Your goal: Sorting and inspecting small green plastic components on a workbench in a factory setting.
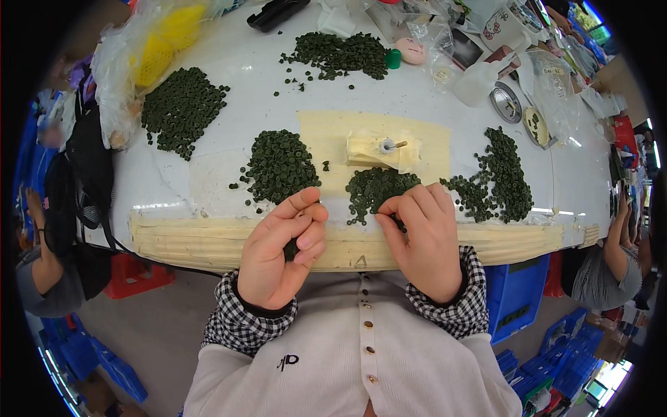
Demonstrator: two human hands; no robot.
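My left hand [281, 254] is curled palm up near the table's front edge, with thumb and fingers drawn together. Small dark green pieces [290, 249] show between its curled fingers. My right hand [427, 240] reaches to a pile of small dark green rings [379, 187], its thumb and forefinger pinched at the pile's near side; whatever lies between the fingertips is hidden. Just behind that pile stands a taped block [368, 149] with a thin upright pin [397, 145] in a metal collar. Another ring pile [281, 163] lies beyond my left hand.
More dark green pieces form piles at far left [182, 111], far middle [337, 54] and right [507, 177]. Plastic bags [114, 90], a white cup [504, 31] and a round tin [506, 102] stand along the far edges. Tape covers the front edge [333, 243]. A blue crate [515, 299] sits below right.
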